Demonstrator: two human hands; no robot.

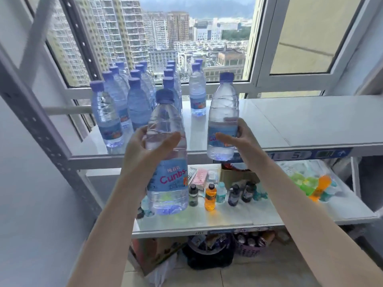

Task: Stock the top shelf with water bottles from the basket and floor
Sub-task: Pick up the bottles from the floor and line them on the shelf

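Daylight from a high window falls across the white top shelf (pixel 269 125), where rows of bottles (pixel 132 96) already stand beyond and to the left of the hands. Each hand carries one more. The left hand (pixel 145 146) is wrapped round the upper body of a bottle (pixel 167 162), fingers curled closed on it, the base hanging below shelf level and short of the edge. The right hand (pixel 242 139) is closed round the label of a second bottle (pixel 223 117), upright, its base at about the shelf's front lip; whether it touches I cannot tell. Just past the right fingers a short row (pixel 197 90) stands with bare shelf in front of it.

To do this well, I would set the right bottle down first in line with that row, flat on its base before letting go, then lift the left one clear of the edge and seat it alongside without knocking its neighbours.

Under both forearms, a lower shelf (pixel 269 216) holds small coloured bottles (pixel 210 196).
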